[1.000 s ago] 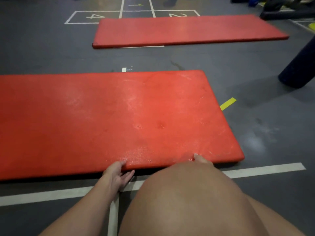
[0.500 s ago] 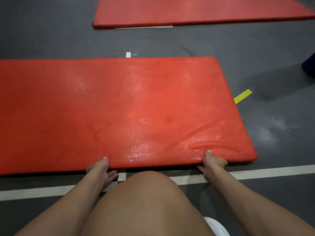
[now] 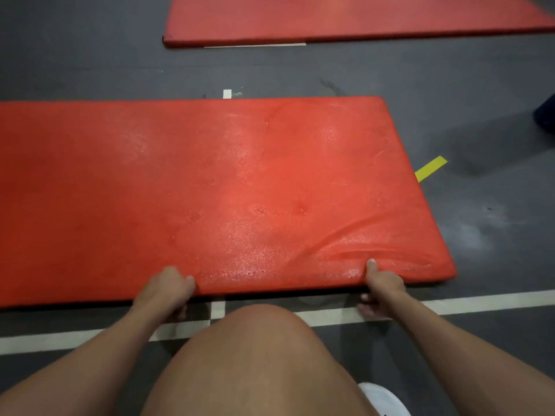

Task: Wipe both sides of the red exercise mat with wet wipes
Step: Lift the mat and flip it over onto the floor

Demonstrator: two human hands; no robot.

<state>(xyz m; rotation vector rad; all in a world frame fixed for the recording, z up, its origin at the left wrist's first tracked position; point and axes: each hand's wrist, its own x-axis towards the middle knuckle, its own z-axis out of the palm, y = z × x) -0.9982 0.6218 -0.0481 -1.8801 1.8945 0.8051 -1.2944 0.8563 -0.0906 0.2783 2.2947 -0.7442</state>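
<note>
A thick red exercise mat [image 3: 210,181] lies flat on the dark floor in front of me, its surface shiny with damp streaks. My left hand [image 3: 168,288] grips the mat's near edge, thumb on top and fingers curled under. Further right, my right hand [image 3: 380,283] grips the same edge near the right corner, thumb pressing on top, and the cover wrinkles around it. No wet wipe is in view.
A second red mat [image 3: 345,19] lies further back. My bent knee [image 3: 252,355] fills the foreground, with a white shoe [image 3: 381,397] beside it. White floor lines [image 3: 480,301] run under the near edge, a yellow tape strip [image 3: 431,168] and a dark blue object [image 3: 545,115] lie to the right.
My right hand came out from behind my knee and took hold of the mat's near edge. My left hand closed its grip on the edge. The view tilted down and closer.
</note>
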